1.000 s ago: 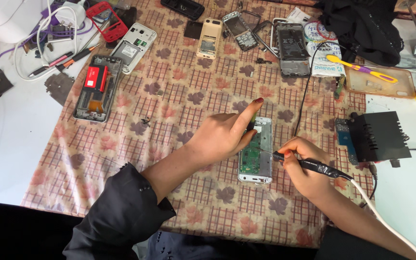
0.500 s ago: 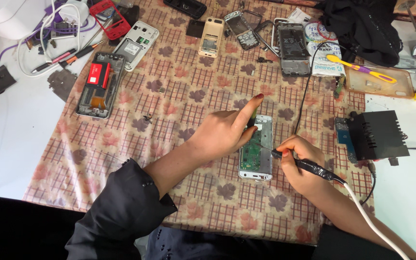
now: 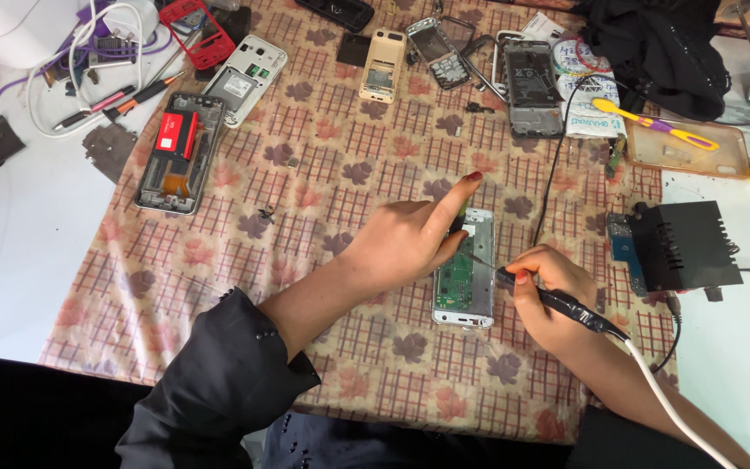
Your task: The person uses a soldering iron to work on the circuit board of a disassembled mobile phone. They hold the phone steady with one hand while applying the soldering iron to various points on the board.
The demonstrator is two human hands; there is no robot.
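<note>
Opened white phone with exposed green circuit board (image 3: 463, 276): lying mid-worktop on checked cloth (image 3: 305, 200). Left hand (image 3: 410, 239) is pressing it down, forefinger extended. Right hand (image 3: 549, 291) is gripping black corded soldering iron (image 3: 566, 304) closed, tip on board. Risk: phone sliding could make the tip skid, scorching neighbouring parts.

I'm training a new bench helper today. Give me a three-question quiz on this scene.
1. True or false: the left hand rests on the opened white phone with the green circuit board.
2. Which hand holds the black pen-shaped iron with the white cord?
3. The black box-shaped station lies on which side of the phone: A left, B right?

Key: 1 true; 2 the right hand; 3 B.
</note>
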